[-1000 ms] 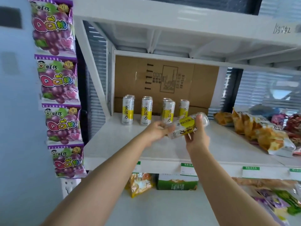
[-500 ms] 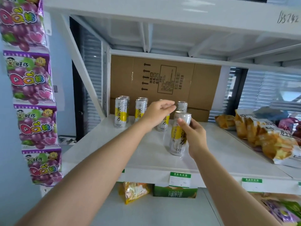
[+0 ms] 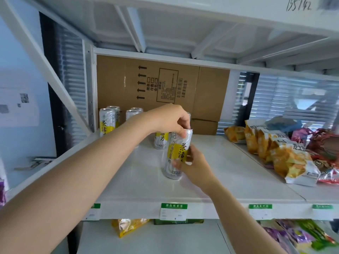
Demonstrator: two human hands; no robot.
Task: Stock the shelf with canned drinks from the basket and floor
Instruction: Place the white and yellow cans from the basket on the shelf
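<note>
On shelf [image 3: 229, 171], can [image 3: 178, 149] before cardboard [image 3: 119, 83]

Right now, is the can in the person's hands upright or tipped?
Nearly upright: the can leans right, base on the shelf, left hand pinching its top, right hand gripping its side.

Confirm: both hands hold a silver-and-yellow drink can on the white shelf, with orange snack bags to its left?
No: the head view shows the orange snack bags right of the silver-and-yellow drink can. The left hand and right hand do hold it on the white shelf.
</note>
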